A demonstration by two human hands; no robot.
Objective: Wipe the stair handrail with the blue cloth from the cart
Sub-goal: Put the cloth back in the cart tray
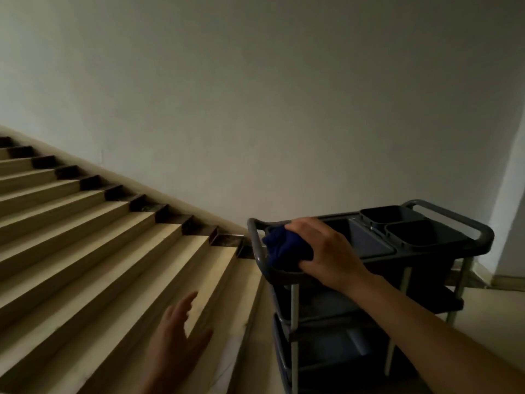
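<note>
Head view, inspector one: we are logging the right hand (326, 248) gripping the blue cloth (284, 247). Are we calling that a firm hold?

Inspector two: We are. Fingers are curling over the far side of the bunched cloth and the thumb is closing on its near side, so the hand is clamping it. Grip and cloth are sitting at the stair-side end of the top tray (366, 240) of the cart (294, 322), just inside its handle (256, 248). Whether the cloth is lifting clear of the tray, we are unable to tell.

Inspector one: And the handrail?

Inspector two: We are not finding it in frame. The stairs (99, 237) are lying left of the grip, climbing up and away leftward along the wall (255, 109). We are judging that a rail would be running along that slope, so the coming move is turning on carrying the cloth leftward off the cart, then drawing it along that line.

Inspector one: Which hand is nearer?

Inspector two: The left hand (179, 334) is hovering below and left of the grip, fingers spread, holding nothing. It is lying nearer the flight, but the right is holding the cloth.
</note>
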